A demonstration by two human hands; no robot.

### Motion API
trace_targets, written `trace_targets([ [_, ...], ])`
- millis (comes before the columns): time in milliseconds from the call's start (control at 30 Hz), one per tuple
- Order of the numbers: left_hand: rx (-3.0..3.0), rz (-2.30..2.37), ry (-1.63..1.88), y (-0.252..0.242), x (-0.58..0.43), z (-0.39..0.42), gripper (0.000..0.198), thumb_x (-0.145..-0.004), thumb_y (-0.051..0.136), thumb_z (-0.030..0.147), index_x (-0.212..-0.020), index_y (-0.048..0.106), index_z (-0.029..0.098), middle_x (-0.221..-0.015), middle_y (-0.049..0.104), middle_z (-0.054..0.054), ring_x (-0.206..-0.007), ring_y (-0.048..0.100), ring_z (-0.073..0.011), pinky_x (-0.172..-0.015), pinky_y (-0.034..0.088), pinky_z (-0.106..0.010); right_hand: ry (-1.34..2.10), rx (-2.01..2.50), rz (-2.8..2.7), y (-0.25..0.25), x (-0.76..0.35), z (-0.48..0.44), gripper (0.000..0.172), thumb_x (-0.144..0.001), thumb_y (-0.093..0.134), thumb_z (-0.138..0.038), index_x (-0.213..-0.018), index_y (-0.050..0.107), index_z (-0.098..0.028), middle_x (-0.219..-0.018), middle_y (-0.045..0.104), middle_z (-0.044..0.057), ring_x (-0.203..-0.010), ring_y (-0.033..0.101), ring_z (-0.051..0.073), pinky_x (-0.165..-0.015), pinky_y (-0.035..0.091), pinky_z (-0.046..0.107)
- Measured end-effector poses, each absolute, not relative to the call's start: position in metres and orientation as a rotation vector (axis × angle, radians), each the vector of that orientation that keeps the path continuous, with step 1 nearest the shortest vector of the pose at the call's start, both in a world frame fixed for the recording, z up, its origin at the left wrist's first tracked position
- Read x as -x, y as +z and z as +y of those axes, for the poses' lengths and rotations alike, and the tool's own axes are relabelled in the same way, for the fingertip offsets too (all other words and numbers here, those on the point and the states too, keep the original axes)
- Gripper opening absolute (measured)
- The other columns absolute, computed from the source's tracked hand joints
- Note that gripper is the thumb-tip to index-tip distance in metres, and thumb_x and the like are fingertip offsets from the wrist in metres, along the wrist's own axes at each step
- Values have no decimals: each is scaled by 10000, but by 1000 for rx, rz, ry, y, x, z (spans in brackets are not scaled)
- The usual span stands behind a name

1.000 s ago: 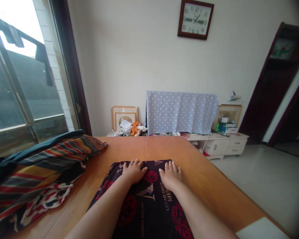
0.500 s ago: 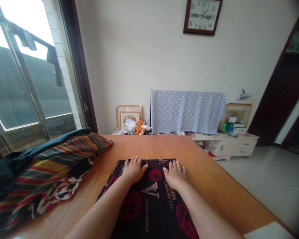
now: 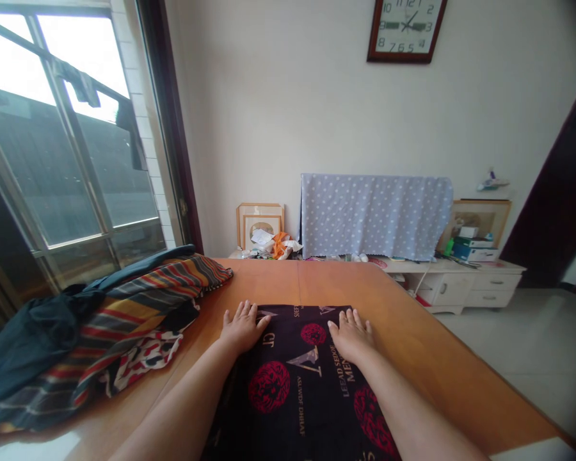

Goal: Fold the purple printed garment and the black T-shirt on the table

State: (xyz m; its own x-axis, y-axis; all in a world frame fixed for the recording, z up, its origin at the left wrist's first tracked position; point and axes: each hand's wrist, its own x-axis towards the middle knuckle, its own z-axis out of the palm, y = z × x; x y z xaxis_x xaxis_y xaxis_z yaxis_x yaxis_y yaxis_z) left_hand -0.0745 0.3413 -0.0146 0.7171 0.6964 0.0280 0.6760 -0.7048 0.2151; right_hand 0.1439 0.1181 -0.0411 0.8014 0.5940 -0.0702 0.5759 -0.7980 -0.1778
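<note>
A black cloth garment point(image 3: 292, 397) with red medallions and pale gold lettering lies folded into a long flat rectangle in front of me, its near end cut off by the bottom of the picture. My left hand point(image 3: 244, 328) rests flat, fingers spread, on its far left corner. On the far right corner lies my right hand point(image 3: 352, 334), also flat with fingers apart. Neither hand grips anything; both press on the fabric's edges.
A heap of clothes, striped and dark teal point(image 3: 125, 320), covers the left of the wooden table point(image 3: 403, 358). Beyond stands a white low cabinet point(image 3: 480, 285) with a polka-dot cloth point(image 3: 374, 214) draped over something. A wall clock point(image 3: 406, 29) hangs above.
My left hand has slid outward to the left edge of the cloth, whose left side now looks flatter, with more of the print showing. The right hand stays on its corner. The view has turned slightly left.
</note>
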Motion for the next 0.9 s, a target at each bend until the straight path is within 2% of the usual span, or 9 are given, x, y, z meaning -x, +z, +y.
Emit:
trace_targets([
  [67, -2708, 1124, 173, -9, 86, 342, 830, -903, 167, 743, -1527, 340, 225, -1637, 208, -112, -1527, 100, -294, -1178, 64, -616, 187, 2849, -925, -41, -143, 118, 771, -965, 145, -579, -1582, 192, -118, -1652, 121, 129, -1526, -3, 269, -1197, 12, 533],
  [233, -2622, 1157, 211, 7, 128, 340, 698, -963, 103, 634, -1473, 420, 279, -1597, 341, -81, -1503, 209, -296, -1160, 197, -598, 186, 2871, -925, -42, -144, 118, 770, -965, 152, -580, -1581, 200, -121, -1651, 129, 130, -1526, 7, 270, -1196, 27, 529],
  [333, -2587, 1123, 248, 10, 149, 322, 692, -973, 84, 615, -1458, 447, 280, -1570, 395, -72, -1491, 253, -279, -1172, 212, -560, 168, 2881, -926, -45, -146, 118, 769, -966, 160, -579, -1580, 209, -118, -1647, 147, 133, -1526, 16, 273, -1196, 32, 525],
  [433, -2609, 1061, 229, 2, 163, 291, 750, -951, 126, 676, -1498, 404, 245, -1600, 326, -91, -1510, 193, -279, -1192, 134, -579, 152, 2883, -932, -47, -146, 119, 768, -966, 158, -582, -1578, 221, -123, -1645, 158, 134, -1525, 20, 276, -1194, 37, 528],
  [567, -2715, 1003, 196, -12, 175, 262, 827, -897, 203, 763, -1538, 351, 263, -1628, 233, -92, -1518, 139, -319, -1182, -2, -632, 148, 2883, -936, -47, -148, 119, 759, -967, 157, -583, -1577, 226, -137, -1646, 161, 130, -1524, 25, 274, -1189, 56, 531],
  [900, -2752, 1062, 184, -15, 179, 262, 898, -864, 196, 799, -1557, 312, 239, -1634, 176, -112, -1518, 109, -345, -1145, -94, -677, 214, 2806, -999, -42, -154, 113, 755, -978, 196, -580, -1574, 228, -118, -1651, 122, 140, -1527, 9, 275, -1202, 59, 497],
])
